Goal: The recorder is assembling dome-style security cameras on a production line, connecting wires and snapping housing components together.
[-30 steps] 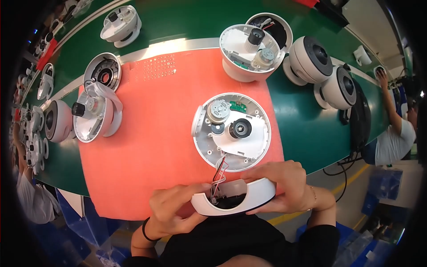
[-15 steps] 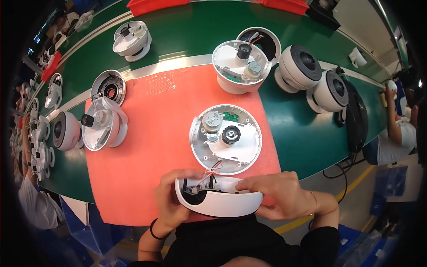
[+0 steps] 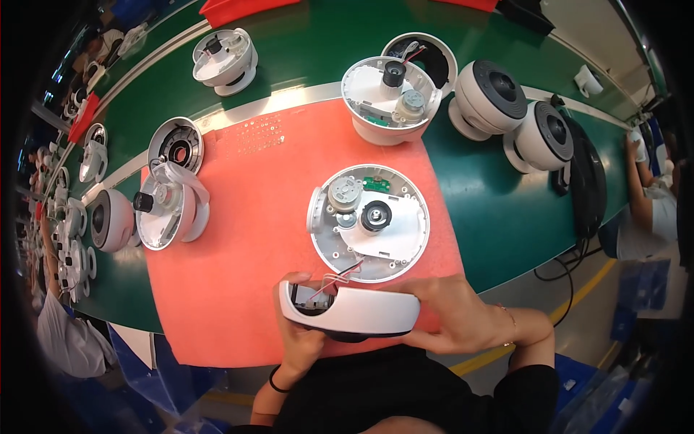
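Red mat (image 3: 238, 289); wht shell (image 3: 376, 311) long axis L-R, dark side (image 3: 350, 336) twd wearer (image 3: 383, 387).

No text, label, number or sign can be read on the open round unit (image 3: 370, 226) lying on the pink mat (image 3: 231, 282), nor on the white shell (image 3: 372, 311) at the mat's near edge. The same holds for the two closed units, one (image 3: 490, 100) and another (image 3: 543, 137), to the mat's right, and the red tray (image 3: 246, 9) beyond it.

The left grip (image 3: 301, 344) and right grip (image 3: 452, 312) hold a white shell (image 3: 377, 311) wired to an open housing (image 3: 394, 237).
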`<state>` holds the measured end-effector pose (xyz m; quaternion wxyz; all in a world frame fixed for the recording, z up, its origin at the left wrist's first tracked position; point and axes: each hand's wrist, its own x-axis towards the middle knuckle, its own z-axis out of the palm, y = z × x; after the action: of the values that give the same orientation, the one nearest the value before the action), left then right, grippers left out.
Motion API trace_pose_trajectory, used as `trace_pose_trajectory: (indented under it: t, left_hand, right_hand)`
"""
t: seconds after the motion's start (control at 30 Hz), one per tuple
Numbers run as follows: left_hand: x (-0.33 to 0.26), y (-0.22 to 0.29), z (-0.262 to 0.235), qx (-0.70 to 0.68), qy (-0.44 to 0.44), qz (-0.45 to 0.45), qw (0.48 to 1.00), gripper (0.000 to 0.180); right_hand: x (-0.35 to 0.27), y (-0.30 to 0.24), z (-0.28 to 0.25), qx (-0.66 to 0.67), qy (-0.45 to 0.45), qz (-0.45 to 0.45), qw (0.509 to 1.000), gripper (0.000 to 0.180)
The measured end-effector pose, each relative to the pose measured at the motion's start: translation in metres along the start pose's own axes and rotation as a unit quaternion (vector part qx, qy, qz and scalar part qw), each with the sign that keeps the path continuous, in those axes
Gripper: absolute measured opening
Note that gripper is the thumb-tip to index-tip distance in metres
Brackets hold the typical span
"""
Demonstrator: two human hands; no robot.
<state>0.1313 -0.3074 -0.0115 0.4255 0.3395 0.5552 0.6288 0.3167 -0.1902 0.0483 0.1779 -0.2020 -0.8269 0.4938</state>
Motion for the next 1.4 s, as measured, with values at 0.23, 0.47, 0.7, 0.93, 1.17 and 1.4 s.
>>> trace_pose_trajectory:
  t: [0.23,0.47,0.7,0.93,1.17,1.4]
  left_hand:
    - [0.002,0.0,-0.008,0.155,-0.04,0.109,0.981,0.066]
    - [0.005,0.0,0.002,0.132,-0.029,0.166,0.977,0.065]
    - [0.023,0.033,-0.022,0.204,-0.12,0.22,0.946,0.036]
    - [0.062,0.047,0.012,0.376,-0.152,0.31,0.86,0.021]
    - [0.071,0.028,0.012,0.384,-0.154,0.392,0.821,0.018]
    - [0.068,0.023,0.001,0.424,-0.179,0.386,0.799,0.01]
  right_hand:
    - [-0.001,-0.004,-0.002,-0.037,0.057,-0.084,0.994,0.053]
    - [0.001,0.009,0.0,-0.069,0.081,-0.121,0.987,0.051]
    - [0.0,0.005,-0.026,0.333,0.107,0.173,0.921,0.049]
    - [0.011,0.022,-0.038,0.573,0.094,0.196,0.79,0.04]
    - [0.019,0.024,-0.039,0.625,0.102,0.234,0.738,0.045]
    - [0.016,0.025,-0.069,0.354,-0.014,0.183,0.917,0.051]
